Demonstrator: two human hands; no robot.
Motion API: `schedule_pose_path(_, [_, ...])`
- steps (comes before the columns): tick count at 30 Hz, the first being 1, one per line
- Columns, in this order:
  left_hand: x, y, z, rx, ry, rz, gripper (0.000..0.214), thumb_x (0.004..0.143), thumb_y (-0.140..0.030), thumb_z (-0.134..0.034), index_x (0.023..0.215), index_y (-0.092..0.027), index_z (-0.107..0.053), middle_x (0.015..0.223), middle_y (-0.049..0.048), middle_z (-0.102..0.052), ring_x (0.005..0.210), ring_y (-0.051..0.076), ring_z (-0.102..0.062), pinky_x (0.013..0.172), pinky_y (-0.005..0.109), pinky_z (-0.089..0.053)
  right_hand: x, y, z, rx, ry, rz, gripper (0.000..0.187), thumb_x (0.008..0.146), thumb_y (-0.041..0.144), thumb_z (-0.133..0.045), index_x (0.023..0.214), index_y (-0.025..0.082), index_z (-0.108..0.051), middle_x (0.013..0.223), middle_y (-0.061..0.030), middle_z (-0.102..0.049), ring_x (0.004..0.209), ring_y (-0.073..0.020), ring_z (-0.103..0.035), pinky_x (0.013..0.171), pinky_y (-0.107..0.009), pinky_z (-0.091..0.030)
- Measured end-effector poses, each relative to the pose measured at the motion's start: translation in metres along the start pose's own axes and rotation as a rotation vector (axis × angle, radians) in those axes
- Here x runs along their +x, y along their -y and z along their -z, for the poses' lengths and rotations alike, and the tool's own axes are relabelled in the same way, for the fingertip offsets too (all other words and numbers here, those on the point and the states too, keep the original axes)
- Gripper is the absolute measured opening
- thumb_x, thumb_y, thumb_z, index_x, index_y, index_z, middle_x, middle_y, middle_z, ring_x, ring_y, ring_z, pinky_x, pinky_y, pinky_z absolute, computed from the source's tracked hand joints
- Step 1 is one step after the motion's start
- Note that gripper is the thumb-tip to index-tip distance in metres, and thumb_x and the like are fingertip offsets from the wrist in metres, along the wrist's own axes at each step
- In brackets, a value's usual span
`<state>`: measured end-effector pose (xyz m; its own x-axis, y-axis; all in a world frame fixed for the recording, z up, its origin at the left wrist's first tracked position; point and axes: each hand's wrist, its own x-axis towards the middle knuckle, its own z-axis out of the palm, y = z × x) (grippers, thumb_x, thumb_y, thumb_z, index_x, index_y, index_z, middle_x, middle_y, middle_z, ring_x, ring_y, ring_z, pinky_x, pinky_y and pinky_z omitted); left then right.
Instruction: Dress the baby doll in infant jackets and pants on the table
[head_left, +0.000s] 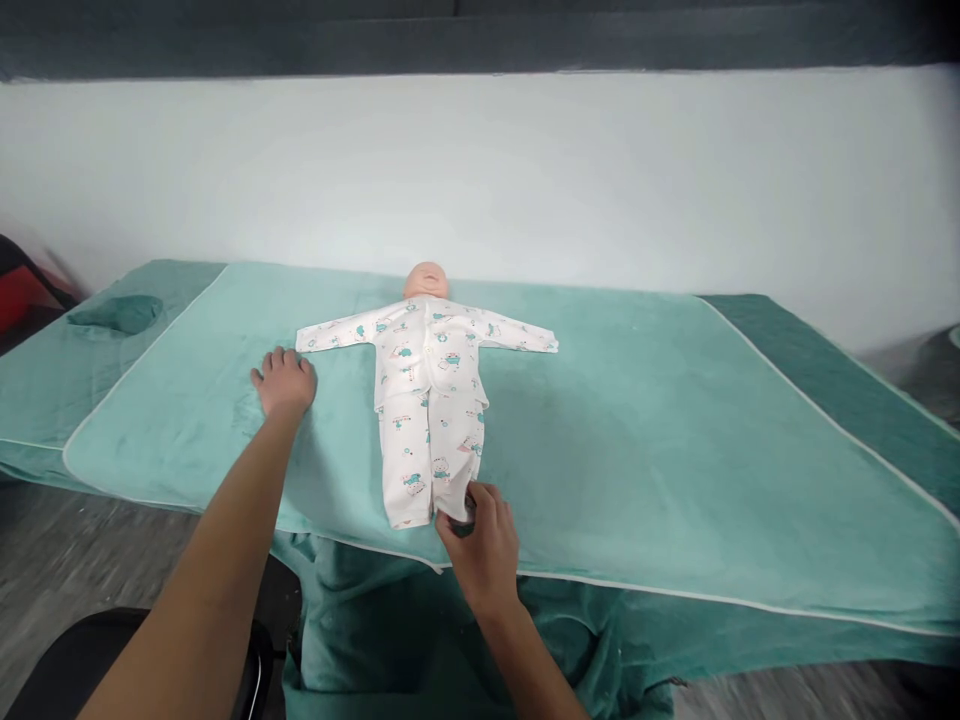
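A baby doll (pixel 426 281) lies on its back in a white printed long-sleeved baby top (pixel 427 350) and matching baby trousers (pixel 406 455). Both sleeves stretch out sideways, and no doll hands or feet show beyond the cuffs. My left hand (pixel 285 380) rests on the bed cover with fingers apart, just below the left-hand sleeve cuff. At the bottom of the right-hand trouser leg, my right hand (pixel 484 540) grips the hem between thumb and fingers. The cloth there bends up slightly, and part of it is hidden by my fingers.
A light green cover (pixel 675 430) spreads over a darker green bed (pixel 772 330), which has a face hole (pixel 116 313) at the left. Behind it stands a white wall (pixel 480 170). A black chair (pixel 82 655) is at the lower left.
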<state>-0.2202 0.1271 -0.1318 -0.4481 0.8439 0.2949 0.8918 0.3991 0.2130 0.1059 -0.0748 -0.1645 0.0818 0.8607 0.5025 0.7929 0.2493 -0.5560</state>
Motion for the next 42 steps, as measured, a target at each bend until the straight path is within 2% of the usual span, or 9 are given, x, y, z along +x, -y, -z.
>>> schedule_pose_path(7, [-0.002, -0.003, 0.003, 0.014, -0.029, -0.010, 0.048, 0.097, -0.032, -0.033, 0.135, -0.016, -0.059, 0.155, 0.0158, -0.048, 0.145, 0.033, -0.038, 0.118, 0.063, -0.025, -0.002, -0.020, 0.014, 0.007, 0.032, 0.054, 0.030, 0.086, 0.019, -0.062, 0.115, 0.021, -0.054, 0.105, -0.0109, -0.060, 0.089, -0.0254, -0.059, 0.068, -0.036, -0.052])
schedule_pose_path(12, [-0.002, -0.002, 0.003, 0.025, -0.023, -0.009, 0.049, 0.097, -0.033, -0.033, 0.136, -0.016, -0.059, 0.155, 0.0146, -0.048, 0.145, 0.033, -0.038, 0.118, 0.063, -0.025, -0.002, -0.029, 0.011, -0.011, -0.044, 0.105, 0.028, 0.090, 0.021, -0.060, 0.118, 0.021, -0.056, 0.107, -0.0121, -0.058, 0.094, -0.0261, -0.059, 0.072, -0.040, -0.056])
schedule_pose_path(21, [0.000, -0.001, 0.001, 0.023, -0.024, -0.008, 0.050, 0.097, -0.034, -0.033, 0.136, -0.016, -0.058, 0.156, 0.0149, -0.047, 0.145, 0.033, -0.038, 0.118, 0.063, -0.025, -0.011, -0.023, -0.003, 0.005, -0.155, 0.077, 0.027, 0.092, 0.016, -0.059, 0.117, 0.024, -0.063, 0.105, -0.0094, -0.055, 0.091, -0.0219, -0.058, 0.068, -0.034, -0.056])
schedule_pose_path(24, [0.001, 0.000, 0.001, 0.019, -0.024, -0.004, 0.051, 0.097, -0.034, -0.032, 0.137, -0.016, -0.058, 0.155, 0.0148, -0.048, 0.145, 0.033, -0.037, 0.118, 0.062, -0.025, -0.011, -0.020, -0.005, 0.032, -0.167, 0.102, 0.027, 0.092, 0.014, -0.056, 0.115, 0.024, -0.067, 0.107, -0.0097, -0.056, 0.095, -0.0232, -0.058, 0.071, -0.037, -0.057])
schedule_pose_path(28, [0.001, -0.001, 0.001, 0.019, -0.021, -0.003, 0.050, 0.097, -0.033, -0.033, 0.136, -0.015, -0.058, 0.155, 0.0150, -0.048, 0.145, 0.033, -0.038, 0.118, 0.062, -0.025, -0.006, -0.017, -0.004, 0.054, -0.110, 0.118, 0.028, 0.093, 0.011, -0.053, 0.110, 0.025, -0.071, 0.102, -0.0086, -0.059, 0.095, -0.0244, -0.060, 0.076, -0.042, -0.057])
schedule_pose_path(32, [0.001, -0.001, 0.003, 0.018, -0.008, 0.006, 0.049, 0.097, -0.033, -0.033, 0.136, -0.016, -0.059, 0.155, 0.0151, -0.047, 0.145, 0.033, -0.038, 0.119, 0.061, -0.025, -0.004, -0.019, 0.006, 0.154, -0.063, 0.108, 0.034, 0.093, 0.011, -0.056, 0.122, 0.027, -0.066, 0.109, -0.0095, -0.056, 0.096, -0.0213, -0.061, 0.075, -0.037, -0.060])
schedule_pose_path(36, [0.000, -0.001, 0.003, 0.012, -0.007, 0.005, 0.048, 0.097, -0.032, -0.034, 0.135, -0.016, -0.059, 0.155, 0.0156, -0.047, 0.145, 0.033, -0.037, 0.119, 0.061, -0.024, -0.015, -0.028, 0.026, 0.237, 0.039, 0.133, 0.044, 0.093, 0.013, -0.060, 0.134, 0.028, -0.060, 0.117, -0.0108, -0.055, 0.101, -0.0211, -0.062, 0.076, -0.035, -0.060])
schedule_pose_path(39, [0.000, -0.001, 0.003, 0.006, -0.007, 0.005, 0.048, 0.097, -0.032, -0.034, 0.134, -0.015, -0.059, 0.155, 0.0164, -0.047, 0.145, 0.033, -0.037, 0.119, 0.061, -0.024, -0.015, -0.038, 0.043, 0.323, 0.082, 0.140, 0.035, 0.095, 0.019, -0.060, 0.128, 0.028, -0.063, 0.116, -0.0097, -0.059, 0.103, -0.0220, -0.063, 0.081, -0.036, -0.059])
schedule_pose_path(42, [0.000, -0.002, 0.003, 0.002, -0.014, 0.002, 0.047, 0.097, -0.030, -0.035, 0.135, -0.014, -0.058, 0.154, 0.0169, -0.048, 0.144, 0.033, -0.038, 0.119, 0.060, -0.024, 0.017, -0.045, 0.051, 0.417, 0.031, 0.030, 0.020, 0.099, 0.024, -0.052, 0.114, 0.025, -0.065, 0.107, -0.0066, -0.064, 0.097, -0.0204, -0.064, 0.081, -0.036, -0.055])
